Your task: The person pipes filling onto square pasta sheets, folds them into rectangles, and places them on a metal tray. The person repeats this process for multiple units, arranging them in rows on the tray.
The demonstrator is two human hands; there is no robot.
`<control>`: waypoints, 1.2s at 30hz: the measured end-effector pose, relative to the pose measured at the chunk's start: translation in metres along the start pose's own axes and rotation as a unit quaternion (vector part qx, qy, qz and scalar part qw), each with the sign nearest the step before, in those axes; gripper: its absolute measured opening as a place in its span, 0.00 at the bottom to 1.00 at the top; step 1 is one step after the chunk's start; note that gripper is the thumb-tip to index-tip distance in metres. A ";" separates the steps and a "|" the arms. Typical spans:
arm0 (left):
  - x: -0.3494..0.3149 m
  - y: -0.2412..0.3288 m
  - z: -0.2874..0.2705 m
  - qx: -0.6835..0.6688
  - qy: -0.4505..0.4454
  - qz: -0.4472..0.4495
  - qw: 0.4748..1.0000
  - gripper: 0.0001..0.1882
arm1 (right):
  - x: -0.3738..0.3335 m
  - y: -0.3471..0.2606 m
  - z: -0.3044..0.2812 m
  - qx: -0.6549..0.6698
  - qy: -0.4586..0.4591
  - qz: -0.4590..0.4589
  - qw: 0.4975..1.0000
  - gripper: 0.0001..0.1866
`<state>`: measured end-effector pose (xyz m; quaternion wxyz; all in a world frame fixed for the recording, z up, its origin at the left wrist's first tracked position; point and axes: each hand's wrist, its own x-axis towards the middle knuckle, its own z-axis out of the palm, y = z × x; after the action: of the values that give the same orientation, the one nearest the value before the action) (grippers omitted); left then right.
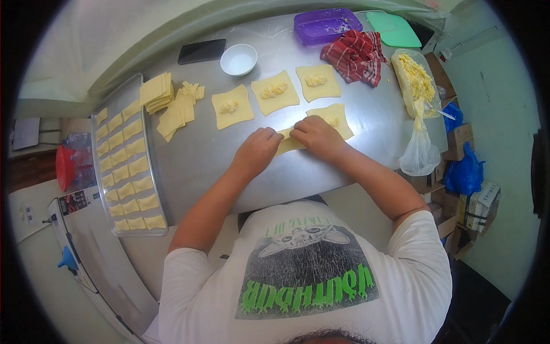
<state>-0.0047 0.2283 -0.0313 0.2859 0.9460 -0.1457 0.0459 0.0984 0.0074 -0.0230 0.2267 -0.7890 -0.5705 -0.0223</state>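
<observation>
- Near edge of the steel table [229, 172], on my side of my left hand [256, 150] and right hand [317, 136]: bare metal, open to a sideways pass.
- Far side: three filled dough squares [275, 92] in a row block a straight reach to the white bowl [239, 59].
- Left: cut dough stack [156, 92] and loaded tray [129, 157] close that flank.
- Right: filling bag [417, 86] and checked cloth [356, 54] crowd the corner.

Four open dough squares [275, 92] with filling, one white bowl [239, 59], one metal tray [101, 189], two lidded containers [326, 26].
</observation>
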 end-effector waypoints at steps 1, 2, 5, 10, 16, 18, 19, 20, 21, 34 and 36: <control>-0.004 0.003 0.002 -0.001 -0.001 0.001 1.000 0.08 | -0.004 -0.004 0.003 0.000 -0.001 0.002 1.000 0.08; -0.008 0.007 0.004 0.012 0.013 0.020 1.000 0.09 | -0.009 -0.007 0.005 -0.005 0.036 -0.002 0.999 0.08; -0.018 0.012 0.010 0.036 0.030 0.049 0.998 0.13 | -0.018 -0.015 0.008 -0.017 0.061 -0.009 0.998 0.08; -0.026 0.018 0.019 0.053 0.023 0.060 0.996 0.15 | -0.027 -0.020 0.012 -0.033 0.057 -0.021 0.998 0.08; -0.028 0.026 0.021 0.081 0.022 0.063 0.994 0.16 | -0.033 -0.026 0.018 -0.050 0.054 -0.012 0.997 0.09; -0.031 0.030 0.026 0.106 0.040 0.064 0.992 0.18 | -0.036 -0.031 0.020 -0.062 0.034 0.006 0.997 0.13; -0.035 0.035 0.029 0.106 0.040 0.063 0.992 0.18 | -0.038 -0.035 0.022 -0.062 0.033 0.005 0.998 0.13; -0.039 0.040 0.032 0.148 0.025 0.052 0.987 0.20 | -0.042 -0.041 0.024 -0.094 0.020 0.019 0.995 0.17; -0.042 0.046 0.035 0.189 0.011 0.040 0.981 0.22 | -0.045 -0.046 0.026 -0.126 0.007 0.032 0.992 0.21; -0.057 0.073 0.061 0.199 0.018 -0.073 0.977 0.35 | -0.058 -0.078 0.034 -0.081 -0.063 0.155 0.983 0.33; -0.061 0.069 0.068 0.199 0.013 -0.074 0.977 0.35 | -0.057 -0.076 0.035 -0.080 -0.061 0.151 0.983 0.33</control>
<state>-0.0833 0.1508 -0.0621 0.0964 0.9914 -0.0594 0.0648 0.0013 -0.0114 -0.0455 0.1284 -0.8815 -0.4542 0.0145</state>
